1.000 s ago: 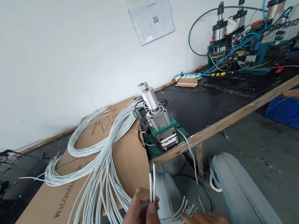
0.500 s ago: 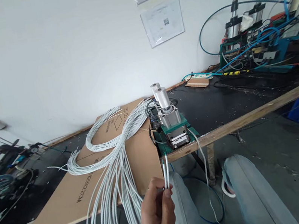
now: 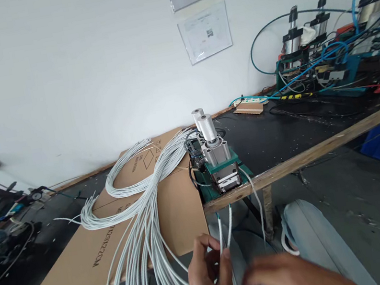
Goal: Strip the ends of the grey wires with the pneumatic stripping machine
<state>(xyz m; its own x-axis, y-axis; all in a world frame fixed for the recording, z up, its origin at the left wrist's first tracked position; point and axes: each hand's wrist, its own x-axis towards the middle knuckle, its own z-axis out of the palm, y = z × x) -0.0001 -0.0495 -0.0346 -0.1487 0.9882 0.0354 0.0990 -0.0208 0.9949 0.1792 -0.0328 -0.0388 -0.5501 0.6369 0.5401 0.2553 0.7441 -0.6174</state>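
Note:
Between the thumb and fingers of my left hand (image 3: 208,275) two white cables (image 3: 220,232) are pinched, their tips pointing up and spread apart, with green showing at the ends. My right hand (image 3: 280,271) is just to the right, smeared by motion, so its fingers cannot be read. Past the cable tips, at the table edge, stands a small pneumatic machine (image 3: 215,153) with knurled silver knobs and a green base. A large bundle of white cables (image 3: 150,207) lies looped on a flat cardboard sheet (image 3: 181,207) and hangs over the edge, left of my hands.
More pneumatic machines (image 3: 293,42) with blue hoses stand at the back right of the black table (image 3: 261,135). A power strip (image 3: 250,100) lies by the wall. At far left are a gauge and hoses (image 3: 36,193). My knees are below the wooden edge (image 3: 298,158).
My right hand has come into view from the lower right. The two cable tips, close together before, are now spread apart, and my left hand sits slightly lower and farther right.

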